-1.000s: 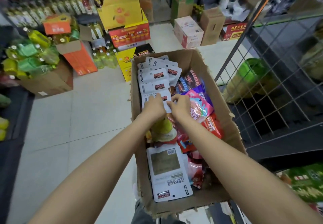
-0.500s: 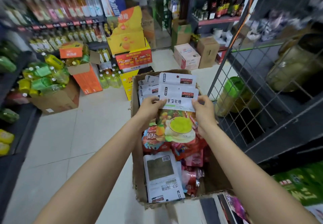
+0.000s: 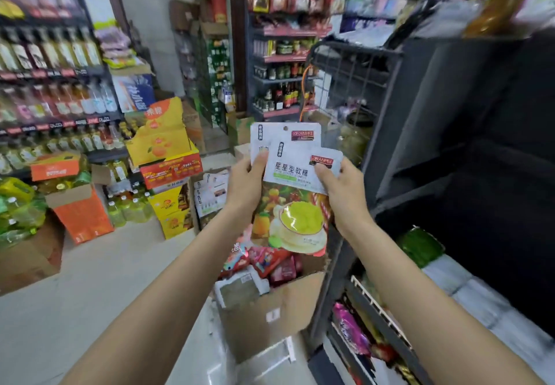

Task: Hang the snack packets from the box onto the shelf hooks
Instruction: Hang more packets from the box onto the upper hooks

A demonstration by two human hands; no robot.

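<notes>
Both hands hold a small fanned stack of snack packets (image 3: 295, 192) up in front of the chest, above the open box (image 3: 271, 309). The left hand (image 3: 244, 183) pinches the stack's left edge, thumb on the front; the right hand (image 3: 341, 188) pinches the right edge, thumb over the red label. To hang them well, the person should probably square the packets until the punched holes at the top align, then turn toward the blurred shelf (image 3: 450, 114) on the right, whose hooks cannot be made out.
</notes>
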